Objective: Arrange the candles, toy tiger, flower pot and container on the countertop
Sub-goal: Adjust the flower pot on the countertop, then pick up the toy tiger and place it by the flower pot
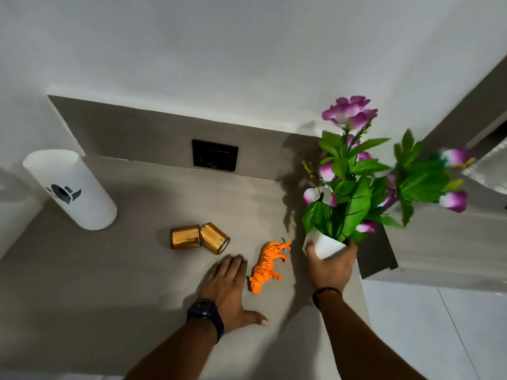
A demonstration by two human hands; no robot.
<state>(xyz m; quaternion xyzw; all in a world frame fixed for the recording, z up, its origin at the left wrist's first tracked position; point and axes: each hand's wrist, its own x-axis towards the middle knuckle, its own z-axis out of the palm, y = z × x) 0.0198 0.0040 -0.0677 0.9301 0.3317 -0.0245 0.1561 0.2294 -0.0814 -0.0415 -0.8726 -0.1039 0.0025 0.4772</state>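
My right hand (330, 266) grips the white flower pot (326, 244) from below; purple flowers and green leaves (356, 171) rise from it at the right end of the grey countertop (109, 283). An orange toy tiger (267, 266) lies on its side between my hands. My left hand (227, 286) rests flat on the counter, fingers spread, just left of the tiger. Two gold candles (199, 237) lie on their sides, touching, behind my left hand. A tall white container (71, 187) with a dark print stands at the far left.
A black wall socket (214, 155) sits in the grey backsplash behind the counter. The counter's right edge drops to a white tiled floor (439, 333). A dark cabinet panel (375, 259) lies right of the pot. The white wall (219, 50) closes the back.
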